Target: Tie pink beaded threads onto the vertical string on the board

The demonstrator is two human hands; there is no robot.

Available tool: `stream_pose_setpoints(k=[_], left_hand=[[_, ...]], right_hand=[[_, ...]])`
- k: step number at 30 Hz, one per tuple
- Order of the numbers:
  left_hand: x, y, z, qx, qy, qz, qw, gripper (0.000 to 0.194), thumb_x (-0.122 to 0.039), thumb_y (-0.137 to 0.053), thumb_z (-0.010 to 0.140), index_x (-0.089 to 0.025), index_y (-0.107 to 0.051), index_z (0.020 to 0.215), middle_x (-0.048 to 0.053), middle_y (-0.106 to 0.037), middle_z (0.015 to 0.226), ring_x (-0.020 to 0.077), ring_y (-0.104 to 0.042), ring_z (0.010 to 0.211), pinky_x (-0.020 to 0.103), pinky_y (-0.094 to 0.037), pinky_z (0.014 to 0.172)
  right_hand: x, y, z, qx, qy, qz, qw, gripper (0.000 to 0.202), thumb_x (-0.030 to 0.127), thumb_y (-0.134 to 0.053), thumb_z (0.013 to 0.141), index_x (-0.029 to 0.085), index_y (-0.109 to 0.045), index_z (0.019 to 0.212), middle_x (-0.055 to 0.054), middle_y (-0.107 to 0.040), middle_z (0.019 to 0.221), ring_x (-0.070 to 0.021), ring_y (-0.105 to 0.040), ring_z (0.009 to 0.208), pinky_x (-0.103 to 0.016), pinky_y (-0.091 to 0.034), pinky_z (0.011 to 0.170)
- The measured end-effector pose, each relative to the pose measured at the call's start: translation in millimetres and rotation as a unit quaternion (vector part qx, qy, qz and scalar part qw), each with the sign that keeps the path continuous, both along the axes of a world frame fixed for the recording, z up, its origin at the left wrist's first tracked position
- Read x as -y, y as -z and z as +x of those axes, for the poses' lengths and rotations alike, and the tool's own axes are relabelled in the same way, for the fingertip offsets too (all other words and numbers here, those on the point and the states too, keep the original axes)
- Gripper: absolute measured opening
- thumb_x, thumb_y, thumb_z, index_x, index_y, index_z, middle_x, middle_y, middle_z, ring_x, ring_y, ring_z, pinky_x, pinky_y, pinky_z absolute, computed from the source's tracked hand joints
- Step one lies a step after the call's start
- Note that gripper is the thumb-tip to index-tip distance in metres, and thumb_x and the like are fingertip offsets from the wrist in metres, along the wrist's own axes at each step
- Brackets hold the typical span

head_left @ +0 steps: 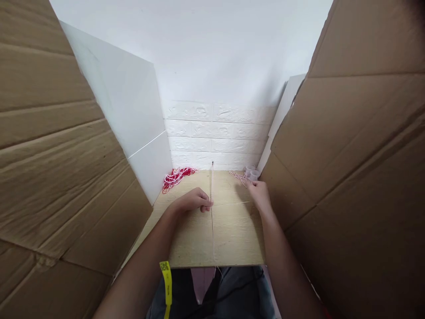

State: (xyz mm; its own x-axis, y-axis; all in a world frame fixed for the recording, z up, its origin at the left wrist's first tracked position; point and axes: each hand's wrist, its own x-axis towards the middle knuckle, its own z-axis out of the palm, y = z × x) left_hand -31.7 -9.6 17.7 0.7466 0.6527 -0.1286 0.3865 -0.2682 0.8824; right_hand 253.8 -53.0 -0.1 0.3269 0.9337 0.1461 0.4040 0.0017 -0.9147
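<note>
A thin pale pink cord point(213, 235) runs from a small dark hook point(213, 163) at the wall down the middle of the board, and its loose end hangs over the front edge. My left hand point(198, 200) is closed in a pinch on this cord, about midway along it. At the back right, my right hand point(259, 192) has its fingers pressed together beside a small heap of pale pink and white strings point(239, 177). Its fingertips meet the strings, but what lies between them is too small to make out.
A tangle of red and white cords point(177, 178) lies at the back left of the wooden board point(191, 248). Small clear plastic containers point(251, 173) stand at the back right. Tall cardboard walls point(66, 146) close in both sides, with a white brick-pattern wall point(215, 130) behind.
</note>
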Motion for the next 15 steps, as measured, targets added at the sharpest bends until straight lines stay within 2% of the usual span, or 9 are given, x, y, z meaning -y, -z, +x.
stream_pose_setpoints(k=[1,3,7,9,12,15], left_hand=[[0.0,0.3,-0.6,-0.004,0.001,0.005,1.000,0.032,-0.044,-0.071,0.076,-0.014,-0.074,0.064,0.005,-0.067,0.060,0.0149,-0.058,0.058,0.026,-0.041,0.059],[-0.3,0.9,-1.4,-0.013,0.004,0.016,1.000,0.033,-0.045,-0.071,0.075,-0.015,-0.074,0.064,0.005,-0.067,0.060,0.0151,-0.059,0.058,0.026,-0.042,0.059],[-1.1,0.8,-2.4,-0.036,0.013,0.037,0.999,0.035,-0.048,-0.074,0.073,-0.015,-0.073,0.060,0.005,-0.069,0.062,0.0156,-0.059,0.060,0.026,-0.041,0.060],[-0.4,-1.4,-3.1,-0.055,0.022,0.062,0.996,0.036,-0.049,-0.074,0.073,-0.015,-0.074,0.060,0.005,-0.068,0.060,0.0145,-0.056,0.058,0.026,-0.037,0.057],[2.0,-6.2,-4.3,-0.080,0.029,0.091,0.992,0.043,-0.051,-0.068,0.078,-0.015,-0.071,0.056,0.004,-0.063,0.054,0.0121,-0.048,0.052,0.027,-0.032,0.055],[3.9,-9.2,-3.7,-0.086,0.006,0.096,0.992,0.050,-0.054,-0.063,0.081,-0.015,-0.065,0.050,0.002,-0.055,0.047,0.0106,-0.039,0.047,0.028,-0.029,0.053]], right_hand=[[1.5,1.3,-0.7,0.044,0.049,-0.018,0.998,0.044,0.047,-0.061,0.080,0.025,-0.036,0.052,0.002,-0.028,0.045,-0.0146,-0.032,0.049,-0.029,-0.021,0.046],[5.8,1.8,-2.0,0.123,0.094,-0.057,0.986,0.036,0.037,-0.062,0.078,0.023,-0.045,0.050,-0.001,-0.038,0.048,-0.0160,-0.040,0.051,-0.029,-0.024,0.048],[12.7,1.0,-4.5,0.224,0.081,-0.122,0.964,0.013,0.026,-0.060,0.075,0.021,-0.066,0.064,-0.010,-0.065,0.072,-0.0228,-0.058,0.066,-0.032,-0.037,0.058],[13.5,2.1,-5.7,0.250,0.086,-0.117,0.957,0.009,0.022,-0.061,0.072,0.022,-0.070,0.072,-0.013,-0.070,0.085,-0.0272,-0.063,0.079,-0.035,-0.042,0.066],[12.1,4.2,-7.6,0.272,0.111,-0.080,0.953,0.015,0.021,-0.063,0.071,0.021,-0.073,0.084,-0.017,-0.070,0.101,-0.0335,-0.062,0.100,-0.041,-0.046,0.079],[8.4,5.9,-12.6,0.279,0.105,-0.034,0.954,0.019,0.024,-0.062,0.076,0.019,-0.073,0.091,-0.018,-0.070,0.107,-0.0347,-0.059,0.108,-0.045,-0.046,0.089]])
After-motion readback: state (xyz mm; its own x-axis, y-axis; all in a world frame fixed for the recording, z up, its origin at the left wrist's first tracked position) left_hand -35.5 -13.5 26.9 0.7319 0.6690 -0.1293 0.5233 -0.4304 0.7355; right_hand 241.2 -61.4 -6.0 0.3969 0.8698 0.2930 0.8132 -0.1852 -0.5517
